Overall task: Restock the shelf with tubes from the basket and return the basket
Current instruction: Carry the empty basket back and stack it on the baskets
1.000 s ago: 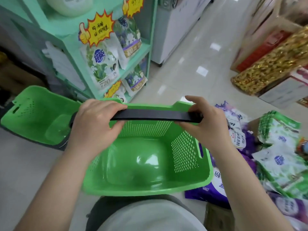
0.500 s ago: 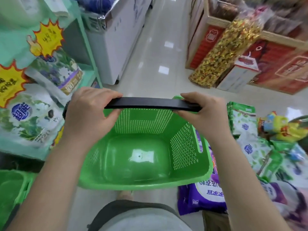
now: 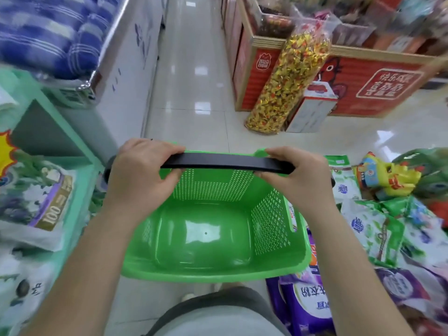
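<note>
I carry a green plastic basket in front of my body, above the floor. Nothing lies inside it; its glossy bottom shows bare. Its black handle runs across the top. My left hand grips the handle's left end, fingers curled over it. My right hand grips the right end the same way. No tubes are in view.
A mint-green shelf with detergent bags stands at the left, a white chest freezer beyond it. Bags of goods pile on the floor at the right. A tall bag of gold candy leans on a red display stand. A tiled aisle runs ahead.
My view has swung right and up the aisle. The second green basket on the floor at the left has left the view. Both hands keep their grip on the handle.
</note>
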A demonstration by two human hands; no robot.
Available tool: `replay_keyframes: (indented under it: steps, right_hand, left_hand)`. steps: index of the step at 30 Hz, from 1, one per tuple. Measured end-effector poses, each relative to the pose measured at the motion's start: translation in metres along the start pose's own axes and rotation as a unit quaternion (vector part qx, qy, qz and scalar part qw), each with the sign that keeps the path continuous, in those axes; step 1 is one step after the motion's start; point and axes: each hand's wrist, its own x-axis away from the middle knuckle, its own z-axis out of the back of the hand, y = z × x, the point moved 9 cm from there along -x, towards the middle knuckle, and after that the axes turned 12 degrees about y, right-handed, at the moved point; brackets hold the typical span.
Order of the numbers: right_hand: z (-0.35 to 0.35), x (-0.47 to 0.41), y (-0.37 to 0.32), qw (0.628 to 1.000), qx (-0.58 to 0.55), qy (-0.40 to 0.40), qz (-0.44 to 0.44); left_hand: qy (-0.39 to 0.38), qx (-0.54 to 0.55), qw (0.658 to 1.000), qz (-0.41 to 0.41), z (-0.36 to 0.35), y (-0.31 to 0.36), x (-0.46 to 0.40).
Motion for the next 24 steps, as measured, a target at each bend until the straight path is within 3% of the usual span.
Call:
replay_keyframes:
  steps: [7,24]
  right_hand:
    - [-0.033,-0.072,0.029,1.000,-0.004,-0.001,-0.005]
    - [-0.118,-0.246,0.123,0.995,-0.029,-0.094,0.026]
  left_hand:
    - [0.003,0.004,1.000,-0.002,-0.050,-0.018,-0.067]
    - [-0.009,-0.020,1.000,0.018,-0.189,-0.045,-0.206]
